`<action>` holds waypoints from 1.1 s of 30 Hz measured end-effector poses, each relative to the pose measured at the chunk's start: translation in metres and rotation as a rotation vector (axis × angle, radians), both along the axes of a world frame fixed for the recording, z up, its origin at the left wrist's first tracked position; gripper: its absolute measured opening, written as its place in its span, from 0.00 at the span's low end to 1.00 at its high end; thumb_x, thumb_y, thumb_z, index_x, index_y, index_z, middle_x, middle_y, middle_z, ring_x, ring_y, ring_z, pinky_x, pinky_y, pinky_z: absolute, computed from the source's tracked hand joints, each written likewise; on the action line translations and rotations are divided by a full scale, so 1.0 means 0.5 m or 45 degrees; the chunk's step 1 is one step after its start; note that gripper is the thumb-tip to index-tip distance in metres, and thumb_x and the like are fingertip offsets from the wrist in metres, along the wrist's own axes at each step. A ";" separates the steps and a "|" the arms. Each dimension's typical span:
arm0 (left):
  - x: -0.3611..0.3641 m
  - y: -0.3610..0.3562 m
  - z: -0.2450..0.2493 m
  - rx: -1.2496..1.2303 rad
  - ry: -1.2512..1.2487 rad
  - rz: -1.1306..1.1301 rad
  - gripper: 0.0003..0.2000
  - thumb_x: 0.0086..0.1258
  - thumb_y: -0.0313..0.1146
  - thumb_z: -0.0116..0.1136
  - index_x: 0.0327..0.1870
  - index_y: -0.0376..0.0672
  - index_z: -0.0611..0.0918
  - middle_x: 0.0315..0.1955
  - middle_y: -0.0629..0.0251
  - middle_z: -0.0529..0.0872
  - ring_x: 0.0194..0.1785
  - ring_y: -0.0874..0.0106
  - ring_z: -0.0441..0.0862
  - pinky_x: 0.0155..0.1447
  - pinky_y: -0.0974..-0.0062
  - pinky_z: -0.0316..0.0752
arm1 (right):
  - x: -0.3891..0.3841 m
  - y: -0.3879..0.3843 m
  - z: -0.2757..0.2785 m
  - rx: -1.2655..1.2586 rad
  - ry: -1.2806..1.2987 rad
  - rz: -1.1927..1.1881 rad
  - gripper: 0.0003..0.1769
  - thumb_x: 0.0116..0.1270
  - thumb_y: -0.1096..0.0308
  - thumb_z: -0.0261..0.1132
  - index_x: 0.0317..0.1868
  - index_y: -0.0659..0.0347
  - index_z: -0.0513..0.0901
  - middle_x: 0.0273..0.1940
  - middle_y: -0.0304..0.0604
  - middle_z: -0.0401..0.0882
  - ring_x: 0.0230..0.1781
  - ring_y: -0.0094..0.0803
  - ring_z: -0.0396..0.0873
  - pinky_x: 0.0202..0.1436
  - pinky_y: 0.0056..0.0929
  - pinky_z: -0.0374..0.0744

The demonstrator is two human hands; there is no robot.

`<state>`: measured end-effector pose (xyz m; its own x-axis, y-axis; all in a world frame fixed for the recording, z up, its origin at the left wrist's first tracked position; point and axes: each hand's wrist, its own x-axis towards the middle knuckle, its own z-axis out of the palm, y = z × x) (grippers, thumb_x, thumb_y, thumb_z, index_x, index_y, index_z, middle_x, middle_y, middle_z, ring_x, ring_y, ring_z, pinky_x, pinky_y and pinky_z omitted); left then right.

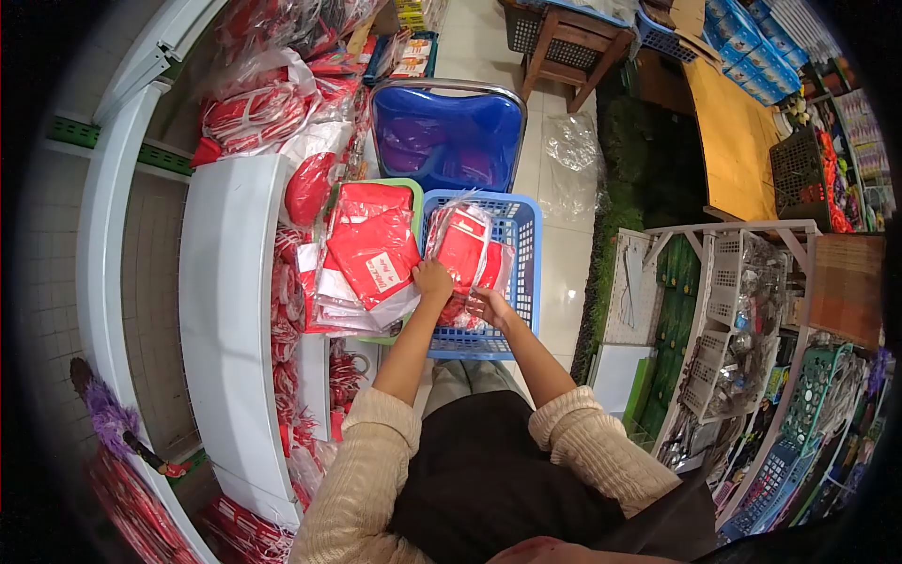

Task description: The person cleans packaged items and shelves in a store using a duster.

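A clear-plastic packet of folded red cloth (460, 256), with a white band across it, lies tilted in the blue plastic basket (529, 273). My left hand (433, 282) is closed at the packet's left edge, its fingertips partly hidden. Close to the packet's lower edge, my right hand (492, 308) has its fingers stretched and slightly apart. Left of the basket, a pile of red and white packets rests over a green basket (416, 202); the top red packet (374, 256) bears a white label with handwriting, and its right corner is beside my left hand.
A dark blue tub (449, 99) stands beyond the basket. White shelving (235, 310) runs along the left, with red and white packets stacked above and below. A wooden stool (578, 52) is at the back. Racks with white crates (719, 329) line the right.
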<state>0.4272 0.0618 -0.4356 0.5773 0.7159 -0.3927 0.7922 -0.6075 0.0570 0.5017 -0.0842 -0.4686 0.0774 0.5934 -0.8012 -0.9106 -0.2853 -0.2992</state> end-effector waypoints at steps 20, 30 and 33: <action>-0.035 -0.127 0.218 -0.816 -1.156 0.441 0.30 0.56 0.38 0.65 0.59 0.33 0.69 0.10 0.67 0.68 0.15 0.77 0.64 0.22 0.73 0.60 | 0.034 -0.076 0.239 0.008 -1.099 -0.121 0.08 0.57 0.73 0.65 0.38 0.66 0.80 0.32 0.40 0.81 0.30 0.23 0.76 0.35 0.22 0.74; -0.140 -0.036 0.646 -0.723 -2.026 0.371 0.20 0.62 0.23 0.59 0.55 0.37 0.70 0.21 0.77 0.69 0.25 0.88 0.63 0.28 0.85 0.57 | -0.041 0.101 0.682 0.790 -1.255 -0.329 0.19 0.58 0.80 0.64 0.45 0.61 0.64 0.43 0.43 0.75 0.44 0.25 0.73 0.51 0.22 0.70; -0.217 -0.053 0.757 -0.520 -2.277 0.381 0.12 0.68 0.28 0.53 0.50 0.37 0.72 0.32 0.72 0.73 0.37 0.84 0.68 0.41 0.85 0.63 | -0.115 0.123 0.807 1.020 -1.183 -0.281 0.18 0.60 0.78 0.63 0.47 0.61 0.64 0.45 0.45 0.75 0.47 0.25 0.73 0.53 0.22 0.69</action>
